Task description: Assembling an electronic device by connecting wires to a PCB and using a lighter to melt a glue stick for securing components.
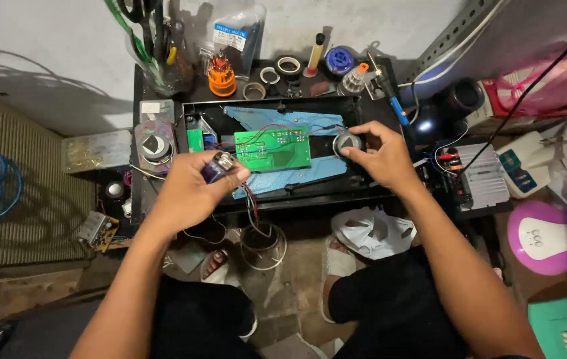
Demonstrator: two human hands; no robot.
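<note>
— Head view: what do we log?
— Left hand (pixel 187 186) closed around a small purple cell (pixel 217 166), held just left of the green board (pixel 273 149). Right hand (pixel 380 156) nearer the round speaker (pixel 345 141), fingertips touching it.
— Labels?
— Clear bag (pixel 237 33), blue-white label, behind the tray (pixel 363 193).

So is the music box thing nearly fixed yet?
Not yet, it seems. The black case already lies open, showing the green circuit board. The left hand holds a small blue-and-metal part with wires attached; the right hand rests on a round speaker. Closing up is left.
</note>
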